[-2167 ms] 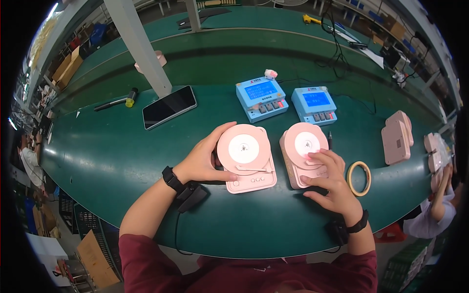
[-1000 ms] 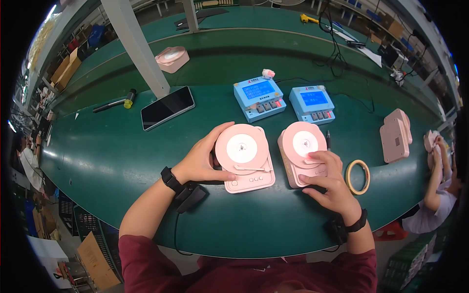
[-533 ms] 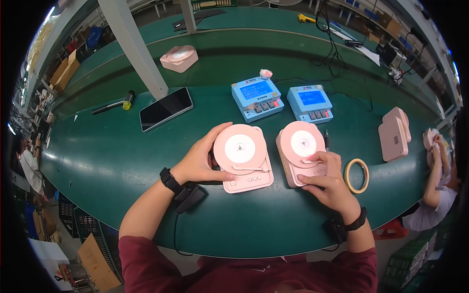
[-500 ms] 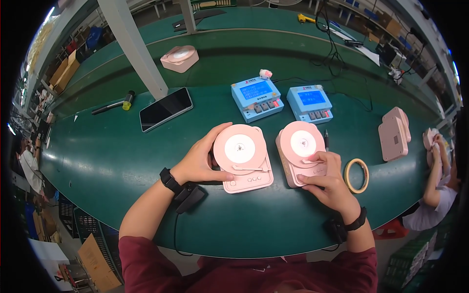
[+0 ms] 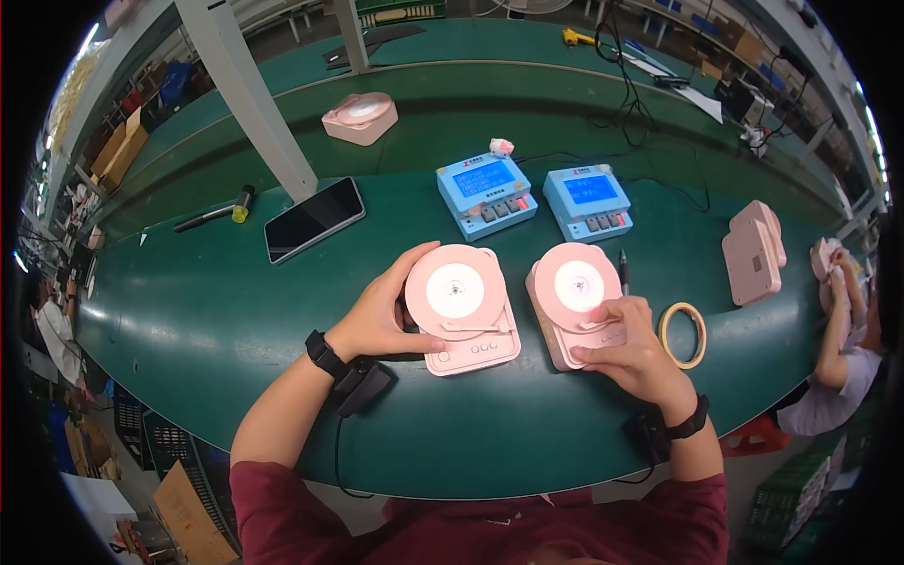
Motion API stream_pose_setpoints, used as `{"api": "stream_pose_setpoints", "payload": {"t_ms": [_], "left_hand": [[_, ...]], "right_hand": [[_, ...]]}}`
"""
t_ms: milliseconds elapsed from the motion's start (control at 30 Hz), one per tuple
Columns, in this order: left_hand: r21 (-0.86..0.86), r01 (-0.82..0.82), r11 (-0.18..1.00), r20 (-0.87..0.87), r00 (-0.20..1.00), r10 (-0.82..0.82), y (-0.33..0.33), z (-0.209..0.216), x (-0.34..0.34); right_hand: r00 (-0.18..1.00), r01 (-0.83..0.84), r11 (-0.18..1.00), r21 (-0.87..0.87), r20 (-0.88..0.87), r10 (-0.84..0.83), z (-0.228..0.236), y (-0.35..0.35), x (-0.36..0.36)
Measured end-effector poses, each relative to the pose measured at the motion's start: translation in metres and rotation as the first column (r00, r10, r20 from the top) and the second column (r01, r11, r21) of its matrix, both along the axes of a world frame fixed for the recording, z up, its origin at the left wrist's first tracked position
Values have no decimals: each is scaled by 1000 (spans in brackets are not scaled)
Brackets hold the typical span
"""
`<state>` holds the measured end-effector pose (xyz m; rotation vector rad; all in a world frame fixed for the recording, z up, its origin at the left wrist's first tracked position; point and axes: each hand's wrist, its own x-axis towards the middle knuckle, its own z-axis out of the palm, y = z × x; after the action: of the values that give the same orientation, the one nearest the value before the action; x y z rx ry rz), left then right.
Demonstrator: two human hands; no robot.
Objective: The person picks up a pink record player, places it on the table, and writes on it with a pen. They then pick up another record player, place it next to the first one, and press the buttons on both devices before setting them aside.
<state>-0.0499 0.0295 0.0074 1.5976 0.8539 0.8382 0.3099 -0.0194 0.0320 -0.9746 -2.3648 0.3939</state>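
Observation:
My left hand (image 5: 381,311) grips the left side of a pink record-player-shaped device (image 5: 476,353), thumb on its front corner near the buttons. This device has a round disc with a white centre and a small tonearm. To its right is a second, similar pink device (image 5: 557,325), turned slightly and showing its side. My right hand (image 5: 640,353) holds its front part, thumb at the lower left corner and fingers bent over the tonearm area. The fingers hide some of its buttons. Just beyond the two devices stand two light blue boxes, a left tester (image 5: 485,193) and a right tester (image 5: 587,202), with lit screens.
A phone (image 5: 314,219) and a small hammer (image 5: 217,209) lie at left. Tape (image 5: 683,335), a pen (image 5: 623,273) and an upended pink device (image 5: 753,252) are at right. Another pink device (image 5: 361,118) sits on the far green strip. A co-worker's hands (image 5: 841,268) work at far right.
The pink device on the far strip has moved a little to the right. The view has shifted slightly; both my hands keep their holds on the two devices.

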Motion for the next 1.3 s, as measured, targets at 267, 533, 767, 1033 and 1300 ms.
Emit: {"api": "stream_pose_setpoints", "payload": {"t_ms": [267, 533, 767, 1033, 1300], "left_hand": [[-19, 34, 999, 70, 997, -32, 1, -1, 7], [-46, -25, 999, 49, 998, 27, -1, 3, 11], [-73, -57, 996, 28, 998, 59, 1, 1, 14], [-24, -47, 999, 29, 998, 48, 2, 0, 10], [-17, -43, 999, 15, 999, 44, 0, 2, 9]], "right_hand": [[987, -40, 999, -21, -156, 37, 13, 0, 8], [676, 13, 989, -150, -727, -119, 9, 28, 81], [459, 267, 956, -121, -856, -237, -31, 60, 165], [71, 351, 889, -294, -938, -338, -42, 70, 193], [157, 907, 397, -141, -760, -631, -61, 73, 205]]}}
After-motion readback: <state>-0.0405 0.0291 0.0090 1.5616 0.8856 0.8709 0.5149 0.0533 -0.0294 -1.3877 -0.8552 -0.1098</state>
